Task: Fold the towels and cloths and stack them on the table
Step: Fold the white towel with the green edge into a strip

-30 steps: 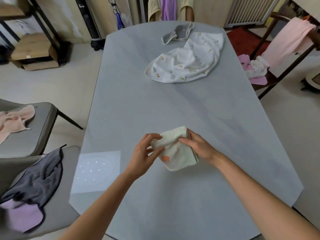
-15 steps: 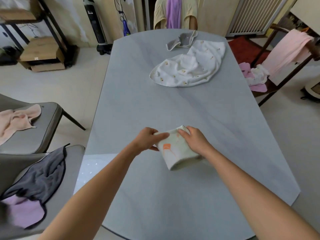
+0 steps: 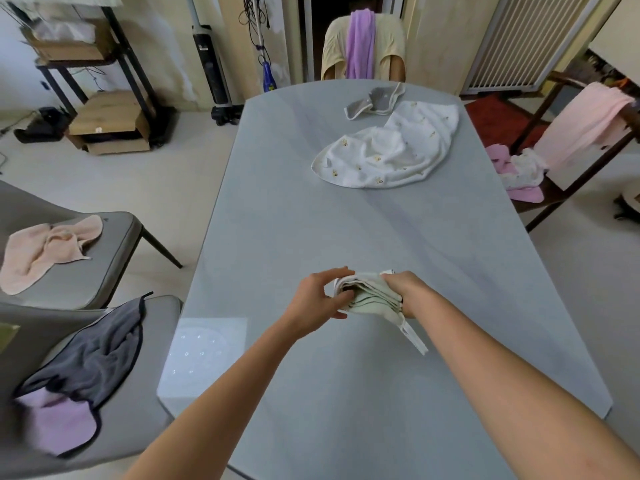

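Observation:
A small cream cloth (image 3: 369,296), folded into several layers, is held just above the grey table (image 3: 381,237) near its front half. My right hand (image 3: 401,289) grips it from the right, fingers wrapped over the folded stack. My left hand (image 3: 320,297) touches its left edge with thumb and fingertips curled around the layers. One loose corner (image 3: 414,341) hangs down toward me. Farther back lies a crumpled white printed towel (image 3: 388,150), and behind it a small grey cloth (image 3: 375,102).
Left chairs hold a peach towel (image 3: 45,251) and a dark grey and lilac cloth (image 3: 83,368). A right-hand chair carries pink and white cloths (image 3: 519,171) and a pink towel (image 3: 585,123). A purple towel (image 3: 360,43) drapes the far chair. A light patch (image 3: 204,355) marks the table's left corner.
The cloth was turned from lying flat to edge-on, showing its stacked layers, and a corner now dangles. Both hands shifted slightly up the table; the camera tilted upward.

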